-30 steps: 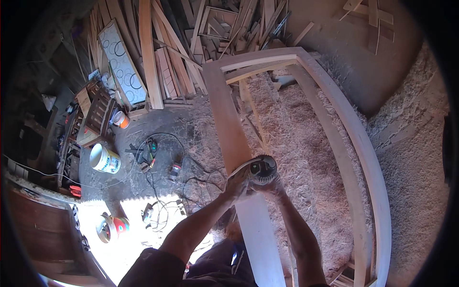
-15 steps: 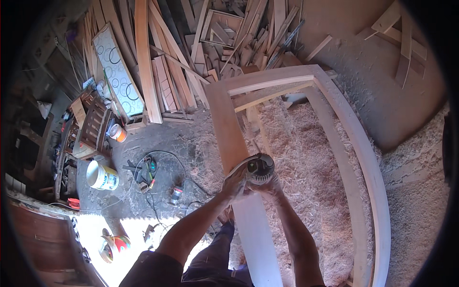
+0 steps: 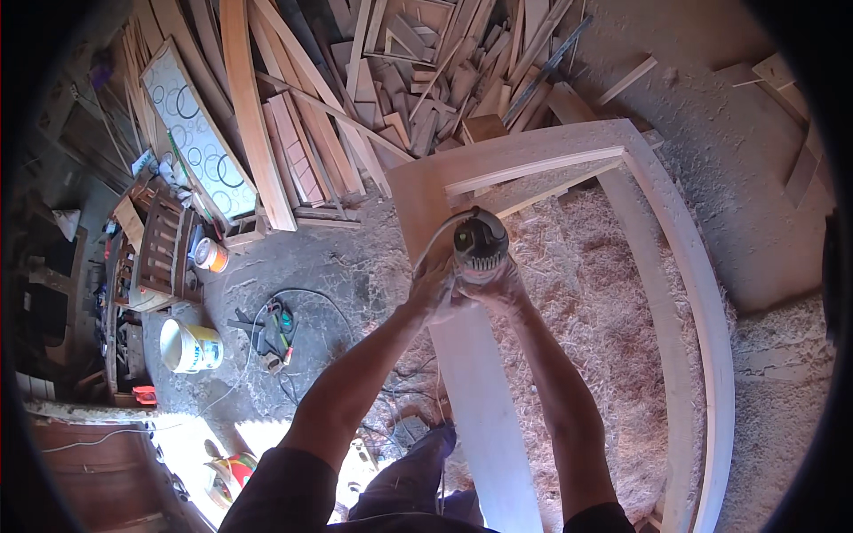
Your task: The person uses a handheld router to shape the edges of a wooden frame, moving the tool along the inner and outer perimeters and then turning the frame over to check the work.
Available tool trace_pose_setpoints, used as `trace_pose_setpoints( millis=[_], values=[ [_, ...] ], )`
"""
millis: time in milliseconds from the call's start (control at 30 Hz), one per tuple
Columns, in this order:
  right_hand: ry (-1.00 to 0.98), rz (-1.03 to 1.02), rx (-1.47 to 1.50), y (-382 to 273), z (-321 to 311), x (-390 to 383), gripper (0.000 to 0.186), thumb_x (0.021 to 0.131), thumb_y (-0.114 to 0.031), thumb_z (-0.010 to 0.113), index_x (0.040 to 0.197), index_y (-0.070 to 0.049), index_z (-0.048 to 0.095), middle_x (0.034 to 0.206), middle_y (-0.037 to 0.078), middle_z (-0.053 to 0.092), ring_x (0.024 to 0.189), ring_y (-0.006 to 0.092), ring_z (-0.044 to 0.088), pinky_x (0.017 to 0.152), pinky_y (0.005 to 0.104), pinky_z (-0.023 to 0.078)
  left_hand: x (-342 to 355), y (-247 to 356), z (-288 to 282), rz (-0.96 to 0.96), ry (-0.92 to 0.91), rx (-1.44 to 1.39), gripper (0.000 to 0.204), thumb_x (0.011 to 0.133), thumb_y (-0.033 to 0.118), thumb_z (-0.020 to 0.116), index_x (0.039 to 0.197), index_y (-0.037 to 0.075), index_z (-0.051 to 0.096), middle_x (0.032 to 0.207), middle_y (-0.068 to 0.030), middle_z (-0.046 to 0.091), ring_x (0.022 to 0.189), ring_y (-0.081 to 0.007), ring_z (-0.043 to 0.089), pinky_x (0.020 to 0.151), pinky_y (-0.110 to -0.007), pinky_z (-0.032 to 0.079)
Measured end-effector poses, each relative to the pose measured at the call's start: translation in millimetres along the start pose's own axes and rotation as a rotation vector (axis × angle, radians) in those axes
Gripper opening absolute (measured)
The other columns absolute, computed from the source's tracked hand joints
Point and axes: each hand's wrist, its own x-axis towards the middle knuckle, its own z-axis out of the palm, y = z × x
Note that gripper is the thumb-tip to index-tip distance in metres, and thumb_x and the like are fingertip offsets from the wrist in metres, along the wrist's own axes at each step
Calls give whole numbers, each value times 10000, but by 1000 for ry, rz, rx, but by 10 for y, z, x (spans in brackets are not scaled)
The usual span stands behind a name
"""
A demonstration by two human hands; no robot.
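My left hand [image 3: 435, 286] and my right hand [image 3: 498, 289] are wrapped around an upright corded power tool that looks like a router [image 3: 480, 242]. Its round, dark, vented top faces up; its base is hidden beneath it. A pale cord loops from the tool past my left hand. The tool stands over the wide left board of a large wooden frame [image 3: 487, 400], near the far left corner. This frame has a curved far rail [image 3: 533, 151] and a bowed right side [image 3: 702, 338]. Whether the tool's bit touches the wood cannot be seen.
Shavings [image 3: 586, 293] cover the ground inside the frame. Offcuts and planks [image 3: 444, 80] are heaped beyond it. At left are a white bucket [image 3: 188, 345], an orange-and-white can [image 3: 211, 255], a slatted wooden piece [image 3: 164, 235] and tools with a cable [image 3: 274, 329] on the floor.
Both hands and the tool have moved away from me along the left board, closer to its far corner. My arms reach farther out, and the whole view has shifted a little.
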Motion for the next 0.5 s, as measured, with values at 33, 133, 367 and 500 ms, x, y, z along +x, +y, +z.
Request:
trace_pose_setpoints(
  millis=[33, 133, 367, 500],
  values=[
    [-13, 5, 6, 8, -22, 116, 897, 724, -272, 901, 1486, -117, 453, 1392, 32, 633, 1230, 214, 618, 1194, 404, 395, 49, -64, -23, 2, -24, 4, 1072, 779, 509, 835, 1611, 93, 302, 1636, -202, 360, 1564, -370, 271, 1285, -599, 149],
    [-39, 99, 149, 35, -53, 154, 893, 699, -262, 912, 1462, -112, 472, 1366, 44, 645, 1209, 209, 627, 1161, 386, 428, 79, -103, -7, 4, -8, -23, 1050, 789, 517, 823, 1612, 115, 309, 1630, -200, 371, 1543, -378, 312, 1286, -604, 144],
    [111, 8, -36, -360, 73, -533, 744, 730, -97, 869, 1386, -52, 521, 1251, 51, 682, 1093, 147, 661, 995, 302, 552, -437, 235, 214, 31, 114, -132, 1081, 756, 378, 902, 1618, 105, 308, 1664, -201, 318, 1562, -386, 274, 1292, -557, 174],
    [331, -32, -77, -340, -286, -952, 713, 752, -44, 861, 1380, -32, 523, 1258, 65, 681, 1080, 116, 661, 915, 286, 571, -836, 569, 468, 148, 178, -47, 867, 863, 415, 815, 1570, 104, 423, 1673, -200, 312, 1582, -391, 225, 1283, -586, 165]
  ],
)
